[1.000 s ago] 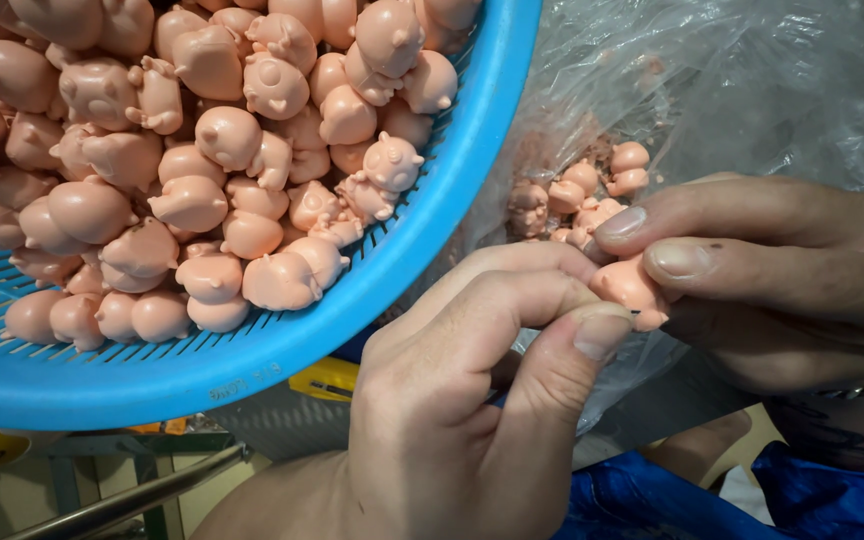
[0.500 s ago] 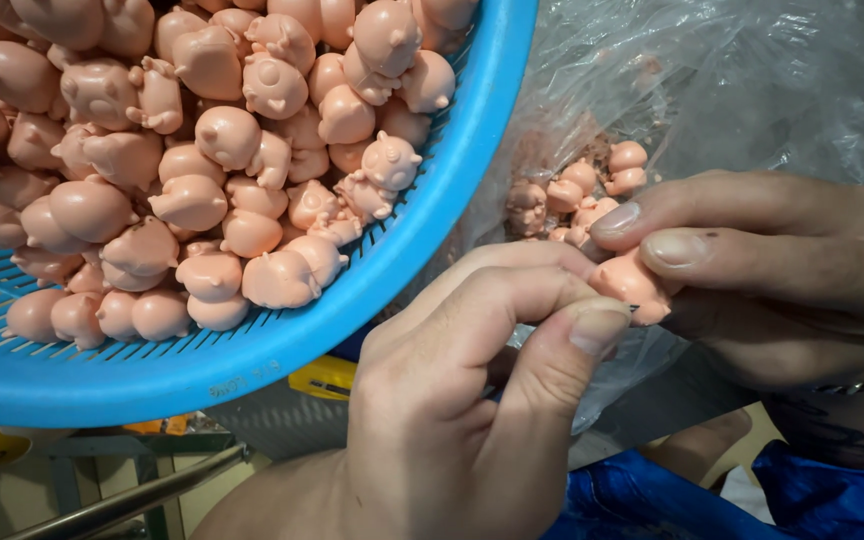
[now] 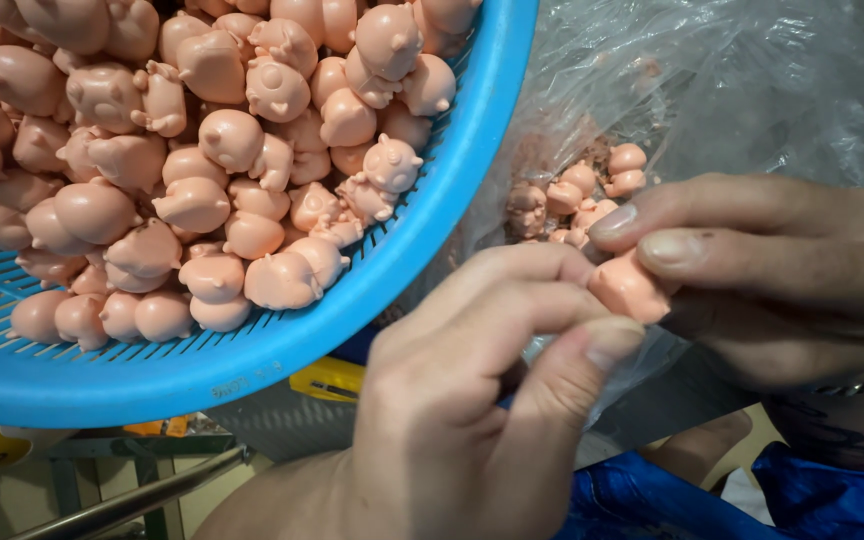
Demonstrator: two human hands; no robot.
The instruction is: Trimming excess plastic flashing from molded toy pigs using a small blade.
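Step in hand: both hands, left [image 3: 472,400] and right [image 3: 782,270], pinch one pink figure [image 3: 627,288]. Next probably calls for a careful release into the bag [image 3: 712,90].

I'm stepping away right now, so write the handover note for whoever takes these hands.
Right hand: fingers pinch one small pink figure.
Left hand: curled just beside it, fingertips at that same figure; whether it grips is unclear.
Blue basket: upper left, heaped with the same pink figures.
Clear plastic bag: behind the hands, holding a small cluster of figures.
Done: a few figures lie in the bag.
Left: the heap in the basket, plus the one in hand.
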